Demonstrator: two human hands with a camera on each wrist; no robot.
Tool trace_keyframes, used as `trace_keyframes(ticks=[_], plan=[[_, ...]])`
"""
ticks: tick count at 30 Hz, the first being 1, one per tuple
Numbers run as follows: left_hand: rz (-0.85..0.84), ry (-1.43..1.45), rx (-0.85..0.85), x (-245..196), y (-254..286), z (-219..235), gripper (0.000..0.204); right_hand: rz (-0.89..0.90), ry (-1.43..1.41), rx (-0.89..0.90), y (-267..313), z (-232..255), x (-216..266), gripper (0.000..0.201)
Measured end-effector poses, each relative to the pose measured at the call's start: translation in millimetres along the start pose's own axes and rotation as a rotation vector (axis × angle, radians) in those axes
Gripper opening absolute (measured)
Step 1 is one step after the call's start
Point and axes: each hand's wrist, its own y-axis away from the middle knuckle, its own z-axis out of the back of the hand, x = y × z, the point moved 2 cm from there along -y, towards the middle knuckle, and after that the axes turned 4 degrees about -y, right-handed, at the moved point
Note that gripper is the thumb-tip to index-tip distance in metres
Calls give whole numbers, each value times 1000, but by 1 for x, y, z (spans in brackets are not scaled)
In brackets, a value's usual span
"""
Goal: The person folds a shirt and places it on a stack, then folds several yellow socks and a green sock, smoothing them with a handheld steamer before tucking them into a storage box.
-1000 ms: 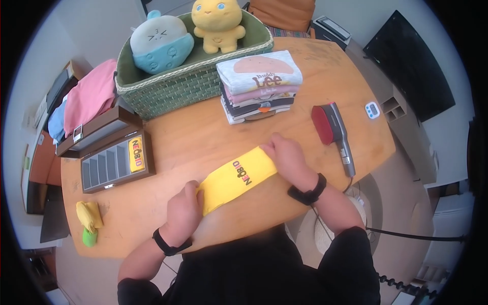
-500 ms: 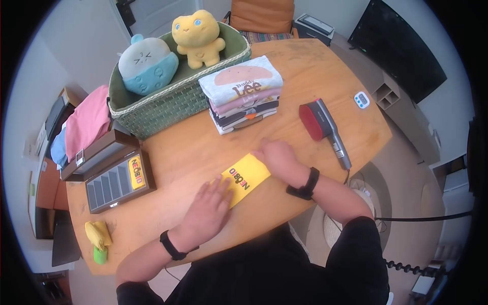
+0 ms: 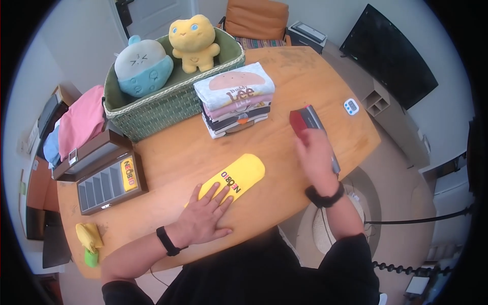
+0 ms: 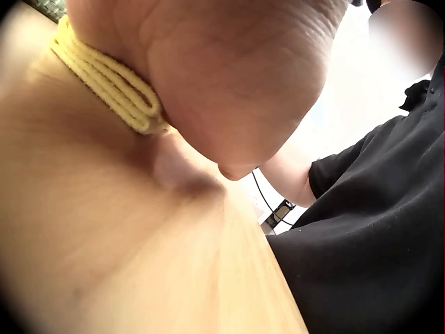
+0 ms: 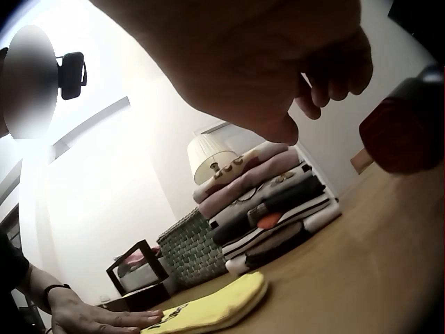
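A yellow sock pair (image 3: 249, 170) with NEOBIO lettering lies flat on the table, its folded layers visible in the left wrist view. My left hand (image 3: 206, 216) rests on its near end, fingers straight and spread, covering that part. To the right lies a handheld garment steamer (image 3: 299, 122) with a red head and a grey handle. In the head view my right hand (image 3: 316, 157) overlaps the steamer's handle. The right wrist view shows its fingers loosely bent with nothing between them, the steamer's red head (image 5: 396, 136) a little apart from them.
A brown compartment box (image 3: 108, 206) with a folded yellow sock (image 3: 129, 173) stands left. Behind are folded shirts (image 3: 236, 101) and a green woven basket (image 3: 157, 117) of plush toys. A timer (image 3: 351, 107) lies far right; a yellow-and-green bundle (image 3: 90, 239) sits near left.
The left hand went from gripping the sock pair's end to lying flat on it. My right hand let go of the other end and moved right, over to the steamer.
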Motion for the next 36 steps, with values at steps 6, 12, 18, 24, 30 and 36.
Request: trace_keyframes(ticks=[6, 12, 18, 24, 30, 36], plan=[[-6, 3, 4, 3, 2, -7, 92, -96, 551, -30, 16, 34, -104, 42], [-25, 6, -77, 1, 10, -1, 92, -318, 95, 345, 18, 31, -132, 46], [5, 94, -81, 6, 42, -6, 91, -292, -356, 450, 74, 65, -26, 57], [11, 159, -87, 5, 44, -1, 92, 73, -211, 651, 101, 39, 94, 54], [-16, 133, -31, 12, 49, 0, 93, 127, -82, 684, 121, 25, 125, 60], [-17, 139, 16, 13, 48, 0, 96, 60, -36, 757, 127, 20, 134, 61]])
